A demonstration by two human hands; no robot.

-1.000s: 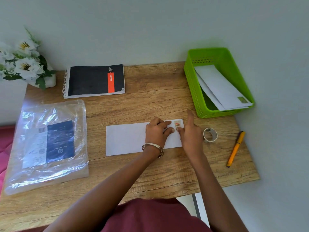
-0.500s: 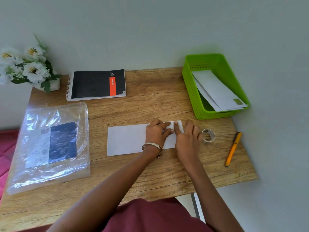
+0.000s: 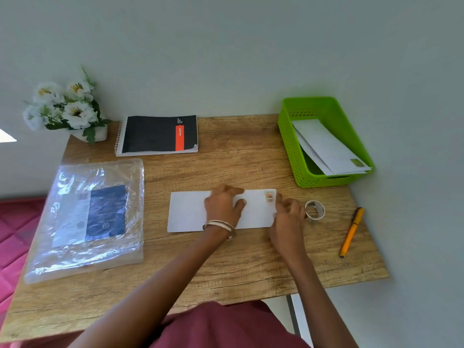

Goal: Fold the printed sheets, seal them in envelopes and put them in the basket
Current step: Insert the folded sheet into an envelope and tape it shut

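Both hands on a stamped envelope lying flat on the worktop.

I see my left hand [image 3: 223, 204] resting on the middle of the white envelope [image 3: 187, 210], fingers loosely spread, gripping nothing. My right hand [image 3: 288, 214] sits at the envelope's right end with fingers curled; I cannot tell whether it pinches the edge. The stamp [image 3: 269, 196] lies between the hands. The green basket [image 3: 291, 146], holding other envelopes [image 3: 326, 146], stands beyond my right hand.

We count three envelopes: one [image 3: 190, 209] lying on the bench [image 3: 226, 259], two [image 3: 324, 146] in the basket [image 3: 288, 136]. One notebook [image 3: 150, 134], pen [image 3: 351, 229], tape roll [image 3: 315, 209].
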